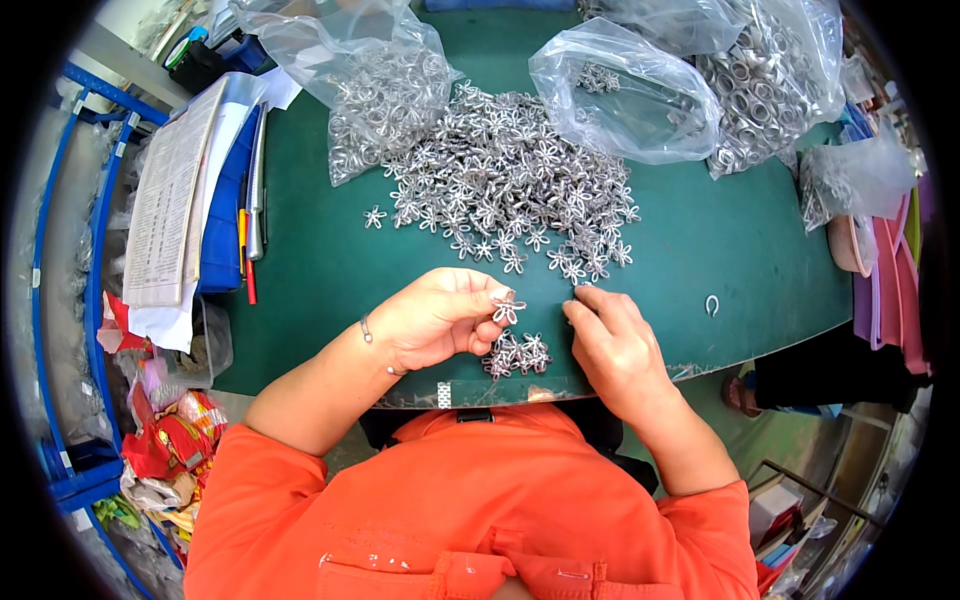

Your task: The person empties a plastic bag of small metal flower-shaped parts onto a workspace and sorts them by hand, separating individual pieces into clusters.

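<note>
A green table (690,220) bears metal flowers (510,170) and bags (395,95).

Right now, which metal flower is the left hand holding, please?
The single flower pinched at the left hand's fingertips; those in the small cluster and large heap lie on the table.

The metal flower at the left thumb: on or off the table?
Off the table: the left hand holds the metal flower in a pinch.

From the right hand (622,348), worktop (745,225) lies open toward 2 o'clock, past a hook (712,297); pile (515,185) blocks 11, bag (630,105) 12.
</note>
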